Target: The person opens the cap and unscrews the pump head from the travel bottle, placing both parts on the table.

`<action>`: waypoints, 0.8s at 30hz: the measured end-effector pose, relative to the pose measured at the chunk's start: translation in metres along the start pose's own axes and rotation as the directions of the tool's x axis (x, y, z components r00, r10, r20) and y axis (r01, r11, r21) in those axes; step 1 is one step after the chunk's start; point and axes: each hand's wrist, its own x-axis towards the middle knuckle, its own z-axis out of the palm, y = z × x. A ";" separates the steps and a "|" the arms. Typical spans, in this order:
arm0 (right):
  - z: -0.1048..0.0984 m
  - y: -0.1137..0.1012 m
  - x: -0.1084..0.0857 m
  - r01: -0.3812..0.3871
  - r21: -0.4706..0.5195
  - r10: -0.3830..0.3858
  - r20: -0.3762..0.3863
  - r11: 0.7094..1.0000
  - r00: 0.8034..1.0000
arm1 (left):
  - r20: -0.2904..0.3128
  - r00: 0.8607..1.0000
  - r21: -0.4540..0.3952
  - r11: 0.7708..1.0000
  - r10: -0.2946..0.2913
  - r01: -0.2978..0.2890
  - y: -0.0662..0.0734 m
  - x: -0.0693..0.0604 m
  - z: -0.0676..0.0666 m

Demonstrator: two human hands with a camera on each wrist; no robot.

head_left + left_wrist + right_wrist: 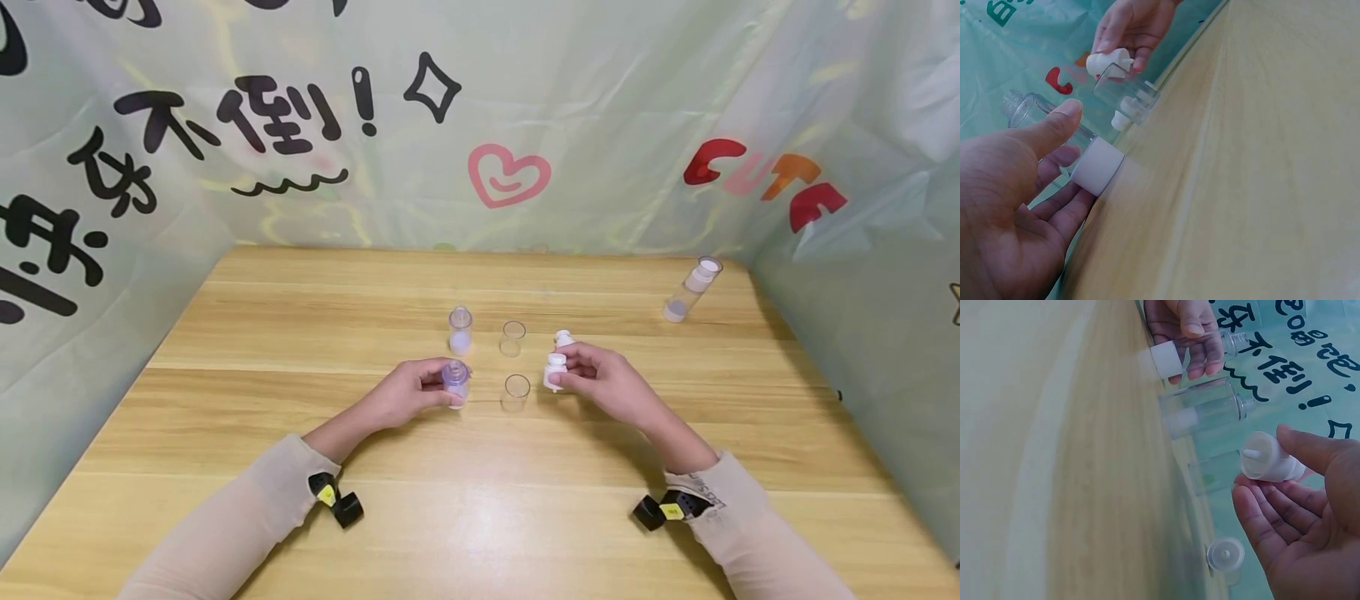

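Observation:
My left hand (411, 393) has its thumb and fingers around a clear bottle with a white base (1098, 166), which stands upright on the table. Between thumb and fingertips, my right hand (609, 385) pinches a white pump top (1265, 457), held just above the table in the right wrist view. A second white pump top (1225, 554) sits on the table behind that hand. Another clear bottle (461, 332) stands behind the held one. Two clear caps, a near one (516, 393) and a far one (513, 339), stand between the hands.
An assembled clear bottle with a white top (686, 293) stands at the table's back right. A printed cloth (585, 108) hangs around the back and sides of the wooden table (480, 517).

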 end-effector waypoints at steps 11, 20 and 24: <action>-0.007 0.009 -0.006 -0.049 -0.082 0.052 0.028 0.995 0.998 | -0.001 1.000 -0.007 1.000 0.008 -0.008 0.000 0.000 0.000; -0.012 0.014 -0.011 -0.098 -0.101 0.106 0.085 0.990 0.991 | 0.001 1.000 -0.008 1.000 -0.012 0.012 0.002 0.000 0.000; -0.013 0.018 -0.011 -0.128 -0.106 0.138 0.093 0.986 0.986 | -0.001 1.000 -0.009 1.000 -0.016 0.016 0.002 0.000 0.000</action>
